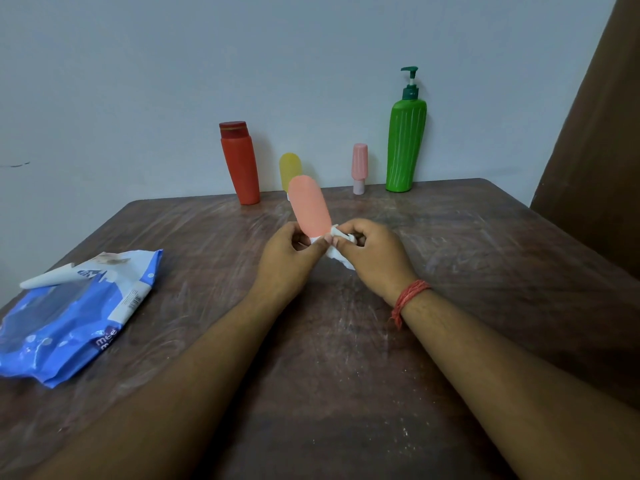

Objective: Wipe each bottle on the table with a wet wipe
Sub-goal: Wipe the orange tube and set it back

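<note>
While the left hand (289,252) pinches the peach bottle (309,209) by its lower end above mid-table, tilted toward eleven o'clock, the right hand (372,252), gripping the wet wipe (337,252) at three o'clock, should probably rub upward, turning the bottle.

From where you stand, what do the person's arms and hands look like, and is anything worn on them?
Both forearms are bare, with no sleeves in view and no gloves. The left hand wears nothing that shows. The right hand has a red thread band wound several times round its wrist, with a loose end hanging down. No rings or watch are visible.
</note>
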The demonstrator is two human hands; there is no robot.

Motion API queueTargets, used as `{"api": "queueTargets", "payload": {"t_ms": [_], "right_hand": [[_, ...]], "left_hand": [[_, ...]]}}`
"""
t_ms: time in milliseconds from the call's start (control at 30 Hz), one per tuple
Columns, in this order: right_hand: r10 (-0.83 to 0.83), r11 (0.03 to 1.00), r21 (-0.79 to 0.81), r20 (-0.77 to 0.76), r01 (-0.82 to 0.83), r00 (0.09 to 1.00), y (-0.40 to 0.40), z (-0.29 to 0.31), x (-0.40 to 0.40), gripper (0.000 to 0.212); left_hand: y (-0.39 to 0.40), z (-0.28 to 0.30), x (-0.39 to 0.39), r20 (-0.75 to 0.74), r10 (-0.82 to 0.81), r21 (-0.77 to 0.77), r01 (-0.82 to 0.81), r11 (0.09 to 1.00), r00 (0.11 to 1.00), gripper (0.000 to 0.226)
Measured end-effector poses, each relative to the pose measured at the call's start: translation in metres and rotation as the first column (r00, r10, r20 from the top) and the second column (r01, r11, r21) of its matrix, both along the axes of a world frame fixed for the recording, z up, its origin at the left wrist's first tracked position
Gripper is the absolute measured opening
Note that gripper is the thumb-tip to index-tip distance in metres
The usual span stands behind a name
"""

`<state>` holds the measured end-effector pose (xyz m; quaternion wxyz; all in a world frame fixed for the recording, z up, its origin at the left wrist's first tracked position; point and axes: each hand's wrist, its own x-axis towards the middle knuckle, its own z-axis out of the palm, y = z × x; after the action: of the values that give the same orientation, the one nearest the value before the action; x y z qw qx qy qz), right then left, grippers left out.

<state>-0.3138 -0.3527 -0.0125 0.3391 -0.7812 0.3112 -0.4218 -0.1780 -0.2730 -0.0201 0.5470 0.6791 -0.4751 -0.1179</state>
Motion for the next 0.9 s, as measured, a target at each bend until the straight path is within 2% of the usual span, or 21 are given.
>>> {"api": "queueTargets", "payload": {"t_ms": [133,267,333,500,767,900], "right_hand": [[-0.009,0.996,0.090,0.048,0.005,0.999,-0.006,0.000,0.001,0.008],[-0.060,0.985,0.168,0.105,0.042,0.993,-0.017,-0.001,-0.007,0.010],[-0.074,0.983,0.175,0.105,0.055,0.992,-0.021,-0.001,-0.009,0.009],[-0.100,0.985,0.148,0.065,0.090,0.993,-0.026,-0.001,-0.011,0.008],[-0.163,0.982,0.106,0.041,0.158,0.986,-0.042,0.001,-0.020,0.007],[-0.219,0.972,0.113,0.095,0.208,0.971,-0.057,0.003,-0.027,0.004]], "left_hand": [[-0.003,-0.003,0.003,0.151,0.087,0.043,-0.095,0.995,0.985,0.019],[-0.010,-0.006,0.010,0.358,0.095,0.224,-0.184,0.957,0.929,0.036],[-0.012,-0.007,0.012,0.435,0.092,0.309,-0.244,0.919,0.896,0.038],[-0.016,-0.007,0.010,0.437,0.106,0.324,-0.266,0.908,0.893,0.032],[-0.034,0.000,0.007,0.504,0.142,0.282,-0.318,0.905,0.852,0.051],[-0.057,0.003,0.007,0.494,0.162,0.277,-0.331,0.902,0.854,0.053]]}}
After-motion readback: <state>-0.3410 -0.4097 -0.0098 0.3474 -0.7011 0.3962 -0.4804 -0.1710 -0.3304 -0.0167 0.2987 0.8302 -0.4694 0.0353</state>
